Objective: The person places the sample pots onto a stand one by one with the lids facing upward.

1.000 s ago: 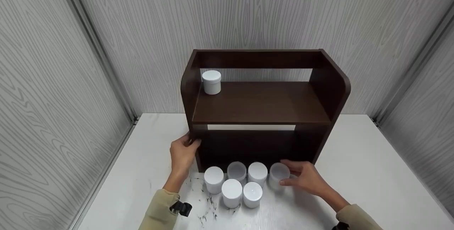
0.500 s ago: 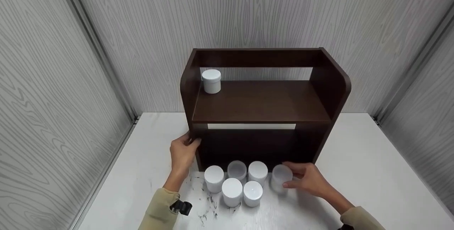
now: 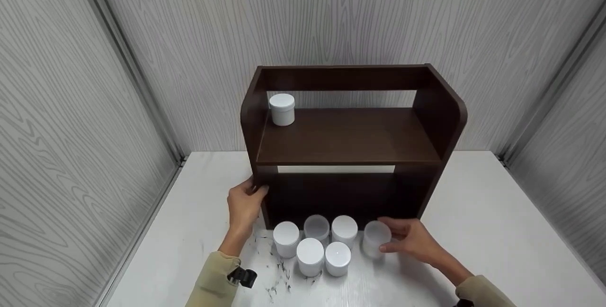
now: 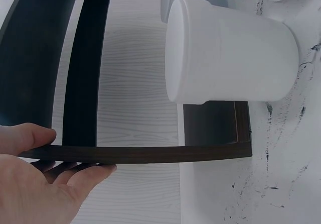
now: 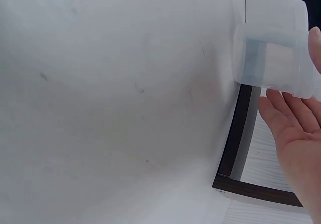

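A dark brown two-tier shelf unit [image 3: 348, 139] stands on the white table [image 3: 497, 231]. My left hand [image 3: 251, 191] grips the front edge of its left side panel [image 4: 135, 153], thumb on one face and fingers on the other. My right hand [image 3: 389, 237] holds a translucent lidless jar [image 3: 376, 238] between thumb and fingers, just right of a cluster of white jars [image 3: 310, 256]. In the right wrist view the translucent jar [image 5: 273, 66] lies against my fingers [image 5: 293, 133]. One white lidded jar [image 3: 282, 109] sits at the far left of the upper shelf.
The cluster in front of the shelf holds several jars, one of them [image 3: 316, 226] translucent; a white one [image 4: 228, 53] fills the left wrist view. Grey wood-grain walls [image 3: 71, 108] close in the table on three sides. Dark scuff marks [image 3: 279, 269] speckle the near table.
My right hand has closed round the translucent jar and drawn it slightly right, away from the cluster. The left hand has stayed on the shelf panel.
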{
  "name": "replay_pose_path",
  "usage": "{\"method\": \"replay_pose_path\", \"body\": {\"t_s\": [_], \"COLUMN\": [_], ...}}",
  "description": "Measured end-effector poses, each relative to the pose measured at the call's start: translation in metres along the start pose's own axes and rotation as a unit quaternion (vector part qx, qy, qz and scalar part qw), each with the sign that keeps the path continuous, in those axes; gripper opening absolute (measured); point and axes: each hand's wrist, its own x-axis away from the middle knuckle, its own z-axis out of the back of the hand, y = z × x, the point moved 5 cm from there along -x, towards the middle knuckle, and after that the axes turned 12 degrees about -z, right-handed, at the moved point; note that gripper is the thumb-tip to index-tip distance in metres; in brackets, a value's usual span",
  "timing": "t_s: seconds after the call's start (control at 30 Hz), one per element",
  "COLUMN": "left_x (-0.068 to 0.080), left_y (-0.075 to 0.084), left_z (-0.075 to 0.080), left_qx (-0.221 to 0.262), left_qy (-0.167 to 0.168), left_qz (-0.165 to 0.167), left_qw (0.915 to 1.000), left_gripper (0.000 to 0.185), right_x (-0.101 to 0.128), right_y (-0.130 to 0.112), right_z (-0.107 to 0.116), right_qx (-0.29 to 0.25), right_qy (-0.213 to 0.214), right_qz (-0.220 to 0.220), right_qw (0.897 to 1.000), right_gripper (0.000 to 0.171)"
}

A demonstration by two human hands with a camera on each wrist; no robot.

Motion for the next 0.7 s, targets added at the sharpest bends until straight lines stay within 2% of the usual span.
{"method": "replay_pose_path", "body": {"t_s": [0.7], "left_x": [-0.0007], "left_y": [-0.0009], "left_z": [0.0013], "left_qx": [-0.003], "left_qy": [0.008], "left_qz": [0.006], "left_qw": [0.9999], "left_gripper": [0.048], "right_x": [0.0023], "right_y": [0.0011], "right_z": [-0.0029], "right_qx": [0.005], "right_qy": [0.015], "right_qz": [-0.011], "right_qw": [1.000], "right_gripper": [0.071]}}
